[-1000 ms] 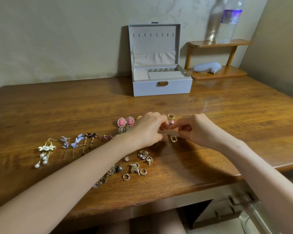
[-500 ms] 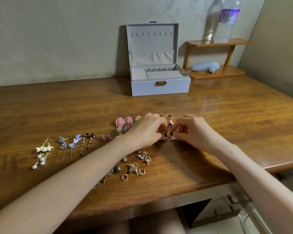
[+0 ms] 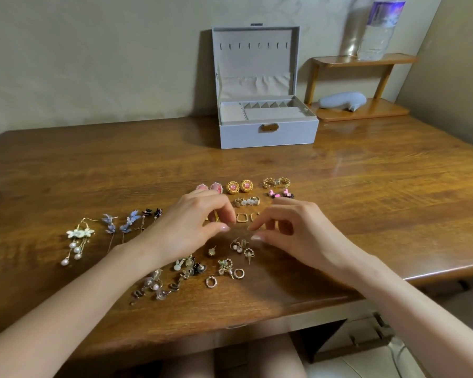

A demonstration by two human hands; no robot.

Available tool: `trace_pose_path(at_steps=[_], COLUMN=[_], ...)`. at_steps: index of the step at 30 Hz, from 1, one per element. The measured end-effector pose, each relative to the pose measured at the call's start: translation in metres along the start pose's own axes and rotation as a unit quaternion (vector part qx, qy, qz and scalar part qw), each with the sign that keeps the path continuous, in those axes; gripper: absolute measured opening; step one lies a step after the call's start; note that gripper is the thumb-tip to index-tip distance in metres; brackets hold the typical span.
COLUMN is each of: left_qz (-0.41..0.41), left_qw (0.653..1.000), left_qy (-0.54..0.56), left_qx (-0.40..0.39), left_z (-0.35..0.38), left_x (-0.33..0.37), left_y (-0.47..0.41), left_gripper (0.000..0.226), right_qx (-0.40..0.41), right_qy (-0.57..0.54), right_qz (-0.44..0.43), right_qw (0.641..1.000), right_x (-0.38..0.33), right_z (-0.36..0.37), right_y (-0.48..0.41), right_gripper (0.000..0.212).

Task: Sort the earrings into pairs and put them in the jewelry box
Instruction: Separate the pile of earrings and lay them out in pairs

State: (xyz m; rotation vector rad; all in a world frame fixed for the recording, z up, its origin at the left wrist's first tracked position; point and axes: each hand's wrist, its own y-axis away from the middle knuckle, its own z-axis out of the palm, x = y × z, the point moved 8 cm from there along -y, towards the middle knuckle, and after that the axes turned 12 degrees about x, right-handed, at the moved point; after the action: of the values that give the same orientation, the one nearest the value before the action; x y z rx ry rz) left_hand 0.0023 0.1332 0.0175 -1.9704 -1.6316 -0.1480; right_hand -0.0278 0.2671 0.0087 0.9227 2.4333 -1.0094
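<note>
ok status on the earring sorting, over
Left hand and right hand empty, hovering. Square gold hoops lie paired just beyond fingertips. Jewelry box open, no earrings seen inside. Loose pile unsorted, nothing blocking.

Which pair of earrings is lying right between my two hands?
The two square gold hoops, side by side between your left hand and right hand. The other pairs, like the pink-centred gold studs and pink bows, lie farther toward the jewelry box.
</note>
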Motion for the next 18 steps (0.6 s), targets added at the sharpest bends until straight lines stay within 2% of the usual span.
trace_pose_path(at_steps=[5,18], left_qz=[0.01,-0.016], left_qw=[1.0,0.999], left_qy=[-0.005,0.023], left_qx=[-0.005,0.027], left_z=[-0.001,-0.017], left_x=[-0.003,-0.016], left_y=[0.009,0.022], left_gripper=[0.011,0.011], right_qx=[-0.028,0.003], right_qy=[0.021,-0.016], right_qz=[-0.003,0.035], right_qw=[0.999,0.999], right_x=[-0.006,0.003], right_z=[0.022,0.017], right_y=[-0.004,-0.006], right_gripper=[0.013,0.009])
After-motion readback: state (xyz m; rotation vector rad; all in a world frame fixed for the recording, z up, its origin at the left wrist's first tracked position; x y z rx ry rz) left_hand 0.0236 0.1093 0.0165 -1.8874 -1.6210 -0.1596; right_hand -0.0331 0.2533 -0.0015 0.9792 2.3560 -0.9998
